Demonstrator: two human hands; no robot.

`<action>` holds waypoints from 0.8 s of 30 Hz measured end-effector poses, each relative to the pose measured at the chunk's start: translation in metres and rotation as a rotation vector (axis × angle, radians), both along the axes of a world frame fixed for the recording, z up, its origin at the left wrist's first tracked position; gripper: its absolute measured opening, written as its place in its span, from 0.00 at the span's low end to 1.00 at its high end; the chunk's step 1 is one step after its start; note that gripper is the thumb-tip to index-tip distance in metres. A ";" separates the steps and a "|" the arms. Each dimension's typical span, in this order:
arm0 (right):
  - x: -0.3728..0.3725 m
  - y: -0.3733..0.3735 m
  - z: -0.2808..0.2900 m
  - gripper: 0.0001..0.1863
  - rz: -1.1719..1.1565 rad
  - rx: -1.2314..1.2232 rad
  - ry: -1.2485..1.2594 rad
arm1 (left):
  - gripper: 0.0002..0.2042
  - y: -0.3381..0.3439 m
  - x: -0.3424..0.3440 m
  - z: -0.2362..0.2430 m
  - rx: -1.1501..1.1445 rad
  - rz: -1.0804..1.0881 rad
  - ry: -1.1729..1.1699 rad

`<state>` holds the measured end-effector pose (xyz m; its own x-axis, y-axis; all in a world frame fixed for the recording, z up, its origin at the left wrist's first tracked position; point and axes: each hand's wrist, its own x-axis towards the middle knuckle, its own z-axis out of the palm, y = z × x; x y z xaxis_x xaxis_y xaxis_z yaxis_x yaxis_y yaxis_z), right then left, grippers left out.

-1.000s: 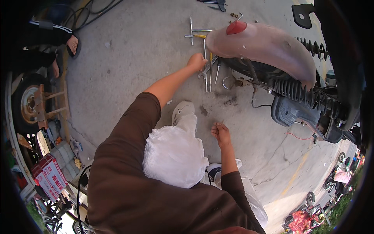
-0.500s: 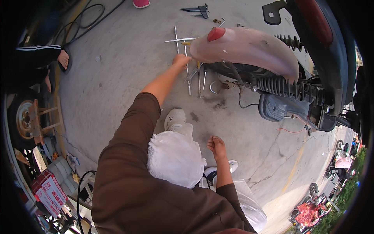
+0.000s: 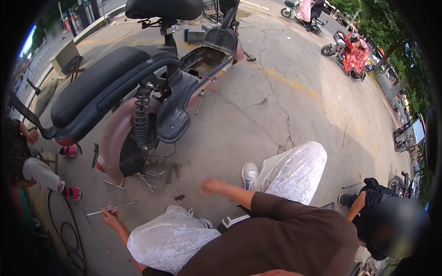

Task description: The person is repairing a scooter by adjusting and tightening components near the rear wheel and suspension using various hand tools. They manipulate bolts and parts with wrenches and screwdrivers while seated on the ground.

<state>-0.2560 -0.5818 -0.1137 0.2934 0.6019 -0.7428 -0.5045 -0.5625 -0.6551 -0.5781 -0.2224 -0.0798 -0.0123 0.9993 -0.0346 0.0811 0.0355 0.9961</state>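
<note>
My left hand (image 3: 110, 215) is closed round a long silver T-handle wrench (image 3: 126, 203) at the lower left. My right hand (image 3: 210, 186) is in the middle, fingers loosely bent and apart, holding nothing, above the concrete beside a dark stain (image 3: 179, 197). Ahead stands a scooter with a black seat (image 3: 99, 85), dusty pink rear fender (image 3: 110, 145), exposed coil shock (image 3: 141, 117) and opened footboard (image 3: 206, 62). Spanners and other tools (image 3: 152, 185) lie under its rear wheel, between and beyond my hands.
A person in pale trousers (image 3: 39, 172) sits at the left near a black hose (image 3: 73, 244). Another person in dark clothing (image 3: 368, 202) crouches close at my right. Parked scooters (image 3: 350, 55) stand at the far upper right. A low block (image 3: 64, 60) is behind the seat.
The view has swung sharply, bringing the whole scooter and street into sight. My left hand has come away from the tool pile with the T-handle wrench in it.
</note>
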 end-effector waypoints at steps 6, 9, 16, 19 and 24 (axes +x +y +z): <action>-0.020 0.003 0.108 0.19 0.116 0.435 0.086 | 0.11 -0.059 0.021 0.164 0.420 -0.510 0.308; -0.027 -0.003 0.159 0.28 0.292 0.730 0.189 | 0.07 -0.089 0.058 0.235 0.658 -0.773 0.544; -0.030 -0.038 0.190 0.39 0.146 1.028 0.987 | 0.06 -0.181 0.157 0.278 1.351 -1.253 0.979; -0.020 -0.042 0.141 0.37 0.071 0.900 0.949 | 0.06 -0.192 0.192 0.239 1.511 -1.382 0.955; -0.010 -0.045 0.090 0.27 -0.161 0.761 0.968 | 0.07 -0.215 0.210 0.176 1.500 -1.348 0.823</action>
